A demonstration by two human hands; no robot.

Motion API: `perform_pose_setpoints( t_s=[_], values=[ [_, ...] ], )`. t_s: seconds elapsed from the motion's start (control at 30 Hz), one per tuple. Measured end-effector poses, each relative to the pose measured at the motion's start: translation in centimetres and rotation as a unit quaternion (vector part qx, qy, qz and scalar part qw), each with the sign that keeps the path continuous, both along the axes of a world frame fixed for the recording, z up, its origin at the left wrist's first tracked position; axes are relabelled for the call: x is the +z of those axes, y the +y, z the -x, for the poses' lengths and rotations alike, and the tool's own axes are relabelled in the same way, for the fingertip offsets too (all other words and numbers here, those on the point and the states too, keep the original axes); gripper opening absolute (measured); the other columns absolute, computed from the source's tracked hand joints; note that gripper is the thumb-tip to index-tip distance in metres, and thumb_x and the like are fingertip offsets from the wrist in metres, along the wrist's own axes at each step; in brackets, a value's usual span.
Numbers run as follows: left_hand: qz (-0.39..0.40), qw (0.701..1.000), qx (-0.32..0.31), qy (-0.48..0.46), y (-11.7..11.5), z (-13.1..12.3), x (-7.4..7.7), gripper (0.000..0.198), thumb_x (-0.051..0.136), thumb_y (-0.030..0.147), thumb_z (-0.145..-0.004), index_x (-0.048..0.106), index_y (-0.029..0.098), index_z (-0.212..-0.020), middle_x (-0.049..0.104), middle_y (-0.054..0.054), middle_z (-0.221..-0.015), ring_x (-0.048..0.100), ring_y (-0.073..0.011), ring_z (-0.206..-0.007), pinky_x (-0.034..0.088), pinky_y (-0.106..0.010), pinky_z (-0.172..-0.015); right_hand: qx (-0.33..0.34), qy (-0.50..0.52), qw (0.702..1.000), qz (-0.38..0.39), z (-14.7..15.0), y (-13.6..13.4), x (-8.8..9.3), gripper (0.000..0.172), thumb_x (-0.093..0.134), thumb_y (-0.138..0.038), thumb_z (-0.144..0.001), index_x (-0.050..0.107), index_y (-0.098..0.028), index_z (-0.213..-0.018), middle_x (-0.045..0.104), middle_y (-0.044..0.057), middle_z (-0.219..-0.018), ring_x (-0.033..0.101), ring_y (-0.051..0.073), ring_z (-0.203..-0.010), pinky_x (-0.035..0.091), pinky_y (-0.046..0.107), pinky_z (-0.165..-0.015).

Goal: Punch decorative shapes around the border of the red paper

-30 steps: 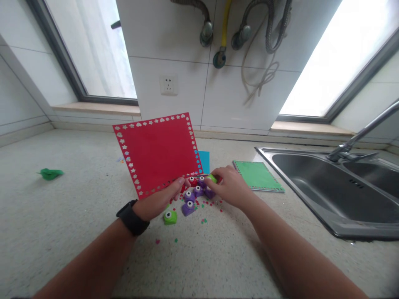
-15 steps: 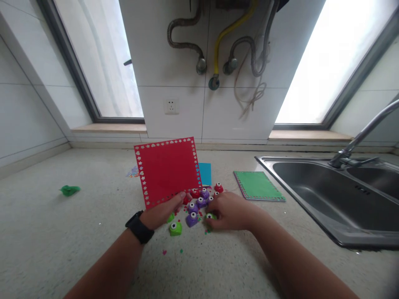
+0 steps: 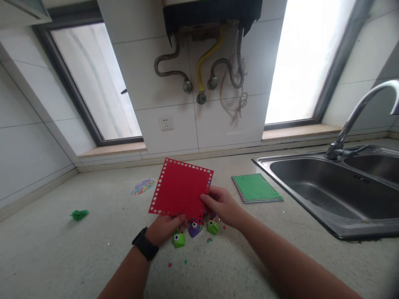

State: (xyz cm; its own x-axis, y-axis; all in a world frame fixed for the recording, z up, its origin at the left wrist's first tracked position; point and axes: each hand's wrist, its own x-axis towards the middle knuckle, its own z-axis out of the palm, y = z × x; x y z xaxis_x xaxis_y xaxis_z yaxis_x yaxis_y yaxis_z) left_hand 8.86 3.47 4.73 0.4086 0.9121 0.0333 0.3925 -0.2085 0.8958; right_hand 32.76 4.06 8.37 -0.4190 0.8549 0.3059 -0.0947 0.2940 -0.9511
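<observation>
A red sheet of paper (image 3: 183,189), its border punched with small hearts, stars and flowers, is held up tilted over the counter. My left hand (image 3: 166,227), with a black watch on the wrist, grips its bottom edge. On the right edge, my right hand (image 3: 220,203) pinches the sheet with the thumb in front. Just below the paper sit a purple craft punch (image 3: 193,229), a green craft punch (image 3: 212,227) by my right hand and another green punch (image 3: 178,240) by my left. The sheet hides most of the other punches. Tiny paper cutouts (image 3: 209,240) lie scattered around.
A stack of punched sheets, green on top (image 3: 256,187), lies beside the steel sink (image 3: 308,187) with its faucet (image 3: 346,124). To the left are a colourful patch of small pieces (image 3: 142,186) and a crumpled green item (image 3: 79,214). Pipes (image 3: 201,79) run down the wall.
My right hand has let go of the green punch and taken hold of the red sheet's right edge. The sheet has turned clockwise and now covers most punches. The camera view has tilted up.
</observation>
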Motion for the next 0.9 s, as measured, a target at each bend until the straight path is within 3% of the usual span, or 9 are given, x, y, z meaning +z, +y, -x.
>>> perform_pose_setpoints(
  t_s=[0.1, 0.23, 0.33, 0.47, 0.53, 0.67, 0.77, 0.83, 0.9],
  values=[
    [-0.033, 0.999, 0.01, -0.034, 0.2, 0.1, -0.6, 0.062, 0.054, 0.067, -0.086, 0.07, 0.008, -0.077, 0.06, -0.011, -0.07, 0.054, -0.0178, -0.066, 0.041, -0.029, -0.065, -0.047, 0.003, 0.998, -0.033, 0.0, 0.4, -0.3, 0.034, 0.059, -0.044, -0.094, 0.064, -0.011, -0.1, 0.066, 0.008, -0.089, 0.059, 0.014, -0.074, 0.047, 0.026, -0.064],
    [-0.112, 0.983, 0.072, -0.124, 0.5, 1.0, -0.5, 0.056, 0.051, 0.062, -0.093, 0.061, 0.009, -0.078, 0.056, -0.008, -0.071, 0.05, -0.0142, -0.066, 0.04, -0.027, -0.063, -0.073, -0.031, 0.992, -0.095, -1.5, 1.7, -0.2, 0.031, 0.053, -0.037, -0.096, 0.066, -0.013, -0.111, 0.068, 0.008, -0.101, 0.062, 0.018, -0.087, 0.05, 0.03, -0.077],
    [-0.149, 0.964, 0.094, -0.199, 0.7, 2.0, 0.3, 0.056, 0.044, 0.062, -0.096, 0.063, 0.009, -0.103, 0.057, -0.008, -0.08, 0.051, -0.0153, -0.07, 0.041, -0.027, -0.058, -0.079, -0.03, 0.991, -0.103, -2.6, 2.5, 0.5, 0.031, 0.053, -0.037, -0.096, 0.065, -0.013, -0.112, 0.068, 0.009, -0.106, 0.063, 0.02, -0.096, 0.05, 0.033, -0.085],
    [-0.146, 0.952, 0.124, -0.239, 1.1, 2.8, 1.5, 0.054, 0.045, 0.054, -0.098, 0.059, 0.009, -0.124, 0.062, -0.015, -0.109, 0.059, -0.0209, -0.097, 0.05, -0.03, -0.069, -0.054, -0.04, 0.992, -0.109, -3.2, 2.5, 2.1, 0.033, 0.054, -0.039, -0.094, 0.067, -0.013, -0.108, 0.07, 0.009, -0.104, 0.065, 0.02, -0.09, 0.051, 0.031, -0.08],
    [-0.129, 0.956, 0.134, -0.228, 1.2, 3.0, 2.0, 0.057, 0.041, 0.055, -0.099, 0.058, 0.008, -0.126, 0.062, -0.017, -0.115, 0.06, -0.0223, -0.1, 0.052, -0.032, -0.071, -0.045, -0.046, 0.991, -0.118, -3.4, 2.3, 3.1, 0.034, 0.054, -0.039, -0.094, 0.067, -0.013, -0.111, 0.07, 0.009, -0.105, 0.066, 0.02, -0.092, 0.052, 0.032, -0.081],
    [-0.122, 0.962, 0.189, -0.156, 0.2, 4.7, 2.4, 0.064, 0.031, 0.06, -0.1, 0.06, 0.007, -0.119, 0.065, -0.017, -0.106, 0.063, -0.0228, -0.093, 0.052, -0.034, -0.068, -0.073, -0.046, 0.985, -0.146, -4.1, 2.6, 5.7, 0.033, 0.054, -0.041, -0.093, 0.067, -0.014, -0.107, 0.069, 0.008, -0.102, 0.066, 0.021, -0.097, 0.052, 0.034, -0.086],
    [-0.15, 0.965, 0.208, -0.056, -1.9, 7.2, 2.3, 0.058, 0.039, 0.061, -0.097, 0.067, 0.012, -0.112, 0.066, -0.014, -0.103, 0.062, -0.0258, -0.096, 0.051, -0.038, -0.072, -0.13, -0.057, 0.974, -0.179, -5.0, 3.3, 8.5, 0.03, 0.058, -0.04, -0.09, 0.068, -0.013, -0.098, 0.066, 0.007, -0.089, 0.063, 0.02, -0.084, 0.051, 0.032, -0.075],
    [-0.199, 0.954, 0.225, 0.01, -3.8, 9.6, 2.0, 0.05, 0.05, 0.058, -0.092, 0.071, 0.015, -0.103, 0.067, -0.013, -0.104, 0.059, -0.0282, -0.1, 0.048, -0.044, -0.084, -0.171, -0.059, 0.961, -0.208, -5.4, 3.8, 10.8, 0.027, 0.062, -0.039, -0.087, 0.069, -0.013, -0.09, 0.062, 0.006, -0.084, 0.059, 0.017, -0.079, 0.048, 0.029, -0.07],
    [-0.256, 0.935, 0.238, 0.062, -5.6, 12.3, 1.2, 0.039, 0.058, 0.052, -0.086, 0.075, 0.018, -0.094, 0.066, -0.011, -0.105, 0.053, -0.03, -0.108, 0.035, -0.051, -0.105, -0.196, -0.054, 0.95, -0.239, -5.7, 4.0, 13.2, 0.025, 0.066, -0.038, -0.084, 0.069, -0.013, -0.084, 0.059, 0.007, -0.089, 0.057, 0.017, -0.081, 0.046, 0.027, -0.068]
  ],
)
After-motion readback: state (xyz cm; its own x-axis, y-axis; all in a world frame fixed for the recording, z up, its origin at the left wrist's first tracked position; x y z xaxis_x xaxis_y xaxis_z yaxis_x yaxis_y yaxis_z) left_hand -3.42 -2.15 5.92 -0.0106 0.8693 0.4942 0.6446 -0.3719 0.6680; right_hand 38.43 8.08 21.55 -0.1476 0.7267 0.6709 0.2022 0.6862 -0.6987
